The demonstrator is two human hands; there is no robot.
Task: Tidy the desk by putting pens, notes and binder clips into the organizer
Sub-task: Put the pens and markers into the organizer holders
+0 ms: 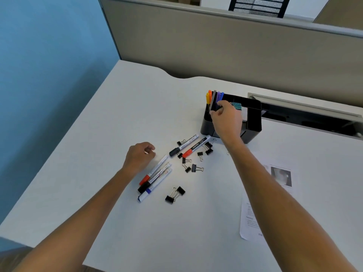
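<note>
The right hand (227,120) pinches a grey pen (212,101) upright in the black organizer (254,118) among coloured pens. The left hand (138,157) rests loosely curled, empty, beside markers (155,176) on the counter (117,114); binder clips (193,167) lie scattered nearby.

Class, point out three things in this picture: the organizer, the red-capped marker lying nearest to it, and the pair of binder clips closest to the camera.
organizer (254,122): head view, on its black right wall.
red-capped marker (195,147): head view, mid-barrel, by the label.
pair of binder clips (175,194): head view, on the wire handles between the two clips.
</note>
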